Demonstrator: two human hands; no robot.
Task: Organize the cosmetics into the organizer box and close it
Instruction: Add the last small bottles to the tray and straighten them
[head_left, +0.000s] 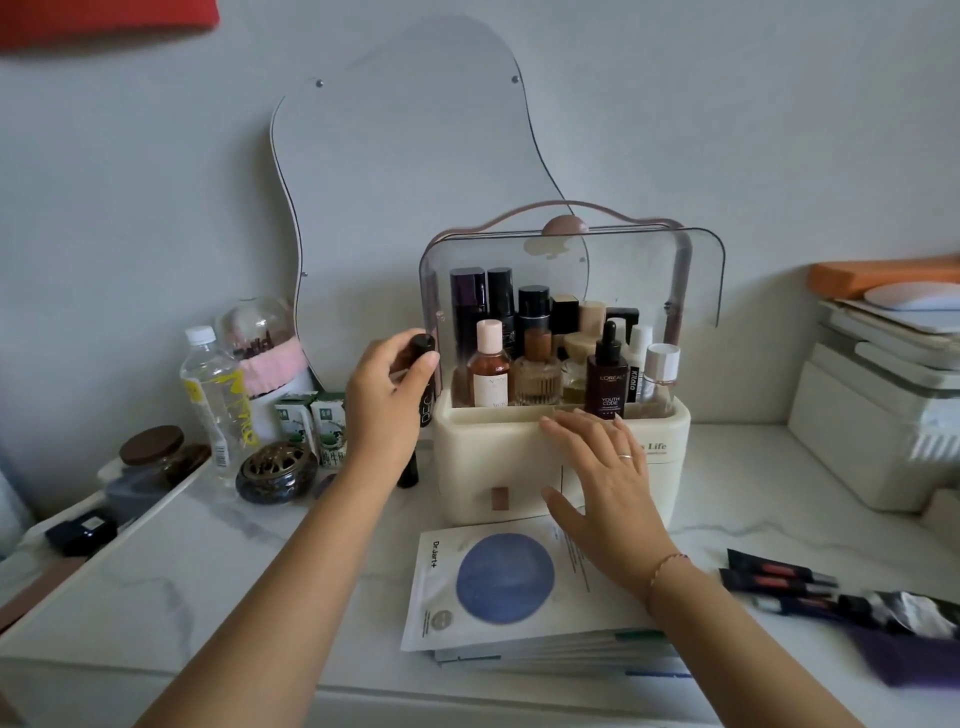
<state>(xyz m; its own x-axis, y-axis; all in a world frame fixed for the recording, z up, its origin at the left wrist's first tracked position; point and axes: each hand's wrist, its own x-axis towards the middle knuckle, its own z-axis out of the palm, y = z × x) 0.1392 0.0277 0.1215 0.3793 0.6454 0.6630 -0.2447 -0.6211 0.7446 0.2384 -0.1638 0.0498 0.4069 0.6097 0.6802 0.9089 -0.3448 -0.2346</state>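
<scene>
My left hand (387, 387) is clamped on a dark bottle (423, 364) at the organizer box (561, 457)'s left edge, right hand (597, 478) flat and apart on its front — crowded bottles inside could topple if I force it in.

White marble-look tabletop (218, 561) carries cream organizer box (498, 457), stack of sheet masks (519, 613) in front, dark tubes (779, 579) right, water bottle (215, 400), incense burner (275, 470) left.
</scene>
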